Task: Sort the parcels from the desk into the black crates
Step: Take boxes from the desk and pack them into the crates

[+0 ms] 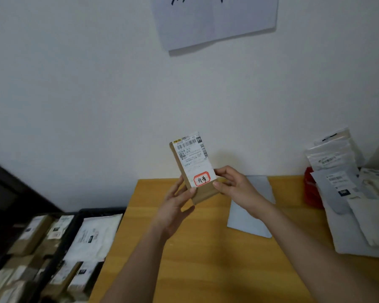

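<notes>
Holding a small cardboard parcel (193,169) upright above the wooden bench (206,259): left hand (175,206) grips its lower left edge, right hand (232,184) pinches the lower right, fingers curled on it. Label faces the camera. Black crates (74,219) with parcels sit left of the bench; bagged parcels (359,204) pile far right.

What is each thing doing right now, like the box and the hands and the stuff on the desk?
cardboard box: held upright in the air, label facing the camera.
left hand: grips the box's lower left.
right hand: pinches the box's lower right.
black crates: beside the desk, holding parcels.
grey mailer: lying flat on the desk.
pile of parcels: heaped at the desk's right end.
</notes>
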The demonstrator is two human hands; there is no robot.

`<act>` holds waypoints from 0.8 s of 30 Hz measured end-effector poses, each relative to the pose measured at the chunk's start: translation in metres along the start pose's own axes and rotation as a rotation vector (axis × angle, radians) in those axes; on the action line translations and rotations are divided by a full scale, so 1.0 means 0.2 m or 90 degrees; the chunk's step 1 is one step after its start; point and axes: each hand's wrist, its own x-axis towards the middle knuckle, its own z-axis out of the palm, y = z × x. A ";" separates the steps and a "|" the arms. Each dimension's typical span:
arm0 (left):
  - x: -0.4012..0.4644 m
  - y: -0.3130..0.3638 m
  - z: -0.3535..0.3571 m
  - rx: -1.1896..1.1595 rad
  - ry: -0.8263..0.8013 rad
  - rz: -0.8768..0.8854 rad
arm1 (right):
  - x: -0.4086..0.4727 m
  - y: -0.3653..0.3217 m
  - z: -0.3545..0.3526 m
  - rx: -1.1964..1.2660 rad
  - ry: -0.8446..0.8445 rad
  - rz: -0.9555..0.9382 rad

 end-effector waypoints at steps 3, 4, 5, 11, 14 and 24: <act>-0.10 -0.01 -0.13 0.016 0.053 -0.004 | 0.03 0.03 0.15 0.016 -0.058 0.022; -0.14 -0.01 -0.17 0.029 0.069 -0.006 | 0.04 0.04 0.20 0.020 -0.077 0.031; -0.18 -0.01 -0.22 0.041 0.083 -0.008 | 0.05 0.05 0.26 0.020 -0.093 0.039; -0.37 -0.03 -0.47 0.041 0.129 -0.011 | 0.08 0.05 0.55 -0.008 -0.183 0.065; -0.43 -0.03 -0.59 0.026 0.151 0.000 | 0.09 0.02 0.69 -0.019 -0.209 0.062; -0.81 0.06 -1.41 0.029 0.226 0.007 | 0.08 -0.02 1.57 -0.082 -0.285 0.079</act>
